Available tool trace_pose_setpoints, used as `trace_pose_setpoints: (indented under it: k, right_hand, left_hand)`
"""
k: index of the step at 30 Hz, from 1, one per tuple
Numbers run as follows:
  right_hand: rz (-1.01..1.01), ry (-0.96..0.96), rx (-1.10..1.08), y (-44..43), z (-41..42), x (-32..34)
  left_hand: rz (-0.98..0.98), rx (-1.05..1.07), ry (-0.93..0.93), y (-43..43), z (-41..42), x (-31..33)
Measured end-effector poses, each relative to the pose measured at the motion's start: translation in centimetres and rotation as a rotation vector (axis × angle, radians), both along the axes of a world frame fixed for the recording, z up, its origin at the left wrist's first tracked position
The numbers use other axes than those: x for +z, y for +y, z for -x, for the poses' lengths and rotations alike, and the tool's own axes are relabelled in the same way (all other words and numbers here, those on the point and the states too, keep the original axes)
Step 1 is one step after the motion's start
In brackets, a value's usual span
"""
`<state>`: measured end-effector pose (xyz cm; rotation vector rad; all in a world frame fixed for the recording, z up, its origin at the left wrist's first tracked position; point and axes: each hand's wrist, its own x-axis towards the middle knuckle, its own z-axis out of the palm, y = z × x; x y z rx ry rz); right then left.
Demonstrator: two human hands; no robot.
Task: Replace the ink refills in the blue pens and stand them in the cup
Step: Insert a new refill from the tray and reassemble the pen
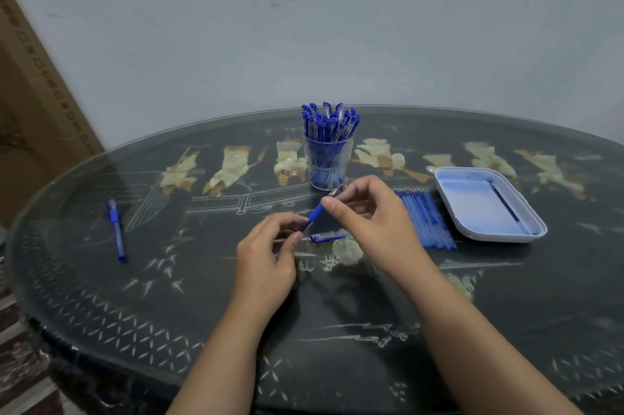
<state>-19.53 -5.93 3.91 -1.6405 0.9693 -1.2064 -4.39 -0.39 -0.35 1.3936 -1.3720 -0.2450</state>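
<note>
The right hand (368,215) covers most of the clear barrel of the held pen (316,212). The left hand (266,256) hides its tip. Inside the cup (327,164), the pens (329,120) merge into a blue blur, so their number cannot be told. The bench (101,296) is cut off at the bottom and right edges. Print on the cardboard box (30,104) is too small to read.

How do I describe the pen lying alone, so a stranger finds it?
Find the clear cup full of pens on the dark table. Far to its left lies one blue pen, the only whole pen outside the cup.
</note>
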Motion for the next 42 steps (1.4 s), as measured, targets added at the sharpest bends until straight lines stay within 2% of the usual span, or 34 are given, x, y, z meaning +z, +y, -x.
trace_pose_setpoints:
  k: [5, 10, 14, 19, 24, 36, 39, 40, 42]
  right_hand:
    - [-0.022, -0.033, 0.09, 0.0, 0.3, 0.0]
    - [-0.02, -0.037, 0.008, -0.1, 0.0, -0.2]
    - [-0.004, -0.056, 0.06, -0.1, 0.1, 0.1]
    - [-0.057, -0.072, -0.001, -0.2, -0.2, -0.2]
    - [-0.044, -0.073, 0.062, 0.0, 0.2, 0.0]
    - [-0.06, -0.051, -0.028, 0.0, -0.2, -0.3]
    - [-0.103, -0.101, -0.059, -0.3, -0.5, -0.8]
    - [-0.088, -0.042, -0.078, -0.5, -0.5, -1.2]
    - [0.05, 0.299, -0.087, -1.0, -0.3, -2.3]
  left_hand:
    - [-0.005, 0.006, -0.012, 0.0, -0.1, -0.1]
    - [0.001, 0.0, -0.004, 0.0, 0.0, 0.0]
    - [0.001, -0.018, 0.009, 0.1, 0.0, 0.2]
    - [-0.007, -0.039, 0.026, 0.1, 0.0, 0.0]
    - [0.002, -0.059, 0.037, 0.1, -0.1, 0.0]
    - [0.012, -0.063, 0.014, 0.1, -0.1, 0.0]
    - [0.014, -0.026, 0.052, 0.3, -0.1, 0.2]
    - [0.012, -0.012, 0.08, 0.3, -0.1, 0.3]
    - [0.011, 0.003, 0.12, 0.3, -0.2, 0.3]
